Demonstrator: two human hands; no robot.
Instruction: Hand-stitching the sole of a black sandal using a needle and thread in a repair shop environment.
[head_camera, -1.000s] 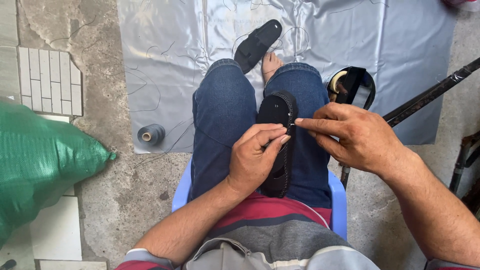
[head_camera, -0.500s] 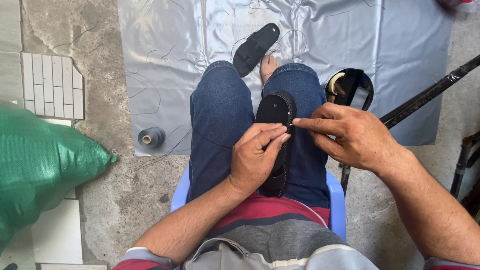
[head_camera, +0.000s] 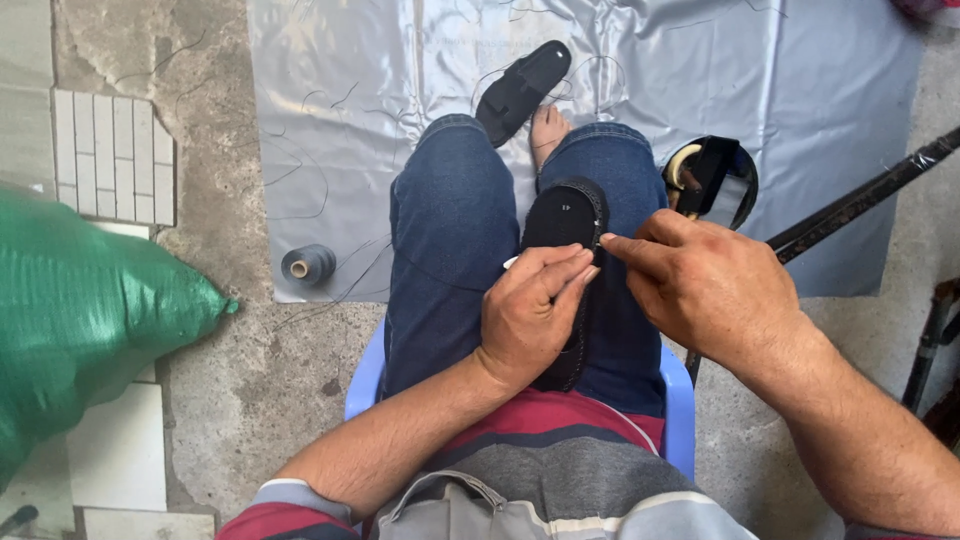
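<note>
The black sole (head_camera: 565, 260) is laid on the lap, between the knees, and is held from the left by the left hand (head_camera: 530, 315), whose fingers are curled and pressed on its edge. The right hand (head_camera: 705, 290) is pinched together at the sole's right rim, probably on a thread or needle, too thin to be seen. For a clean stitch, the sole should be kept steady and the pull made straight. Farther, a black sandal (head_camera: 522, 90) and a thread spool (head_camera: 308, 264) are seen on the grey sheet (head_camera: 800, 80).
</note>
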